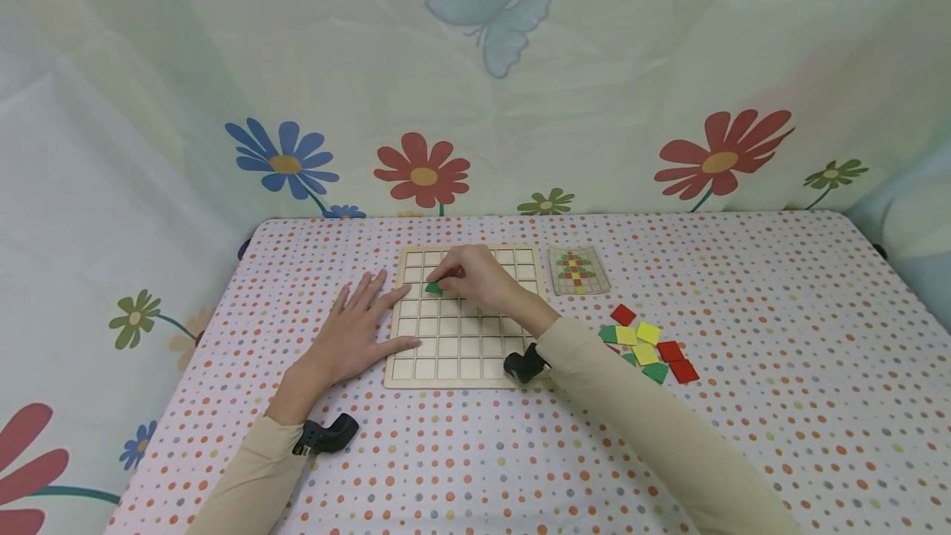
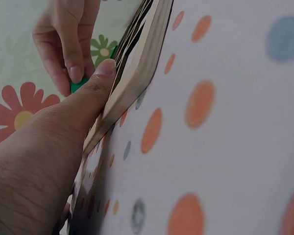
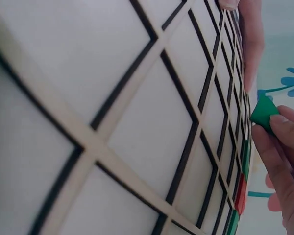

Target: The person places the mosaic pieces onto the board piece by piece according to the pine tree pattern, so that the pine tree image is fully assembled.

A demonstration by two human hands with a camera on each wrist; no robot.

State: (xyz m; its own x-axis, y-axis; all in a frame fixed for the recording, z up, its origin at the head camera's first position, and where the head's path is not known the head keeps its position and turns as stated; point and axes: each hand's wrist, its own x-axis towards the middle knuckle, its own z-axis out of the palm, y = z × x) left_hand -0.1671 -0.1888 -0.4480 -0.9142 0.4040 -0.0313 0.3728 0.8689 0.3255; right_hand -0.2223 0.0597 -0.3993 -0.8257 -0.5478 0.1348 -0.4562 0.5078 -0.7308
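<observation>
My right hand (image 1: 479, 277) pinches a small green tile (image 3: 265, 112) between thumb and fingertips, over the upper left part of a wooden grid board (image 1: 449, 368). The tile shows a pointed corner in the right wrist view. Spread along the board's left edge, my left hand (image 1: 355, 337) has its fingers straight, with the thumb (image 2: 106, 67) on the frame. Beyond the pinched tile, a red tile (image 3: 241, 193) and green tiles (image 3: 233, 223) sit in the grid; in the head view my right hand hides that part.
Right of the board lies a pattern card (image 1: 579, 271) with a tree in coloured squares. Loose yellow tiles (image 1: 649, 333), red tiles (image 1: 683, 371) and green tiles (image 1: 656, 372) are scattered nearer, beside my right forearm. A dotted cloth (image 1: 461, 461) covers the table; a flowered curtain hangs behind.
</observation>
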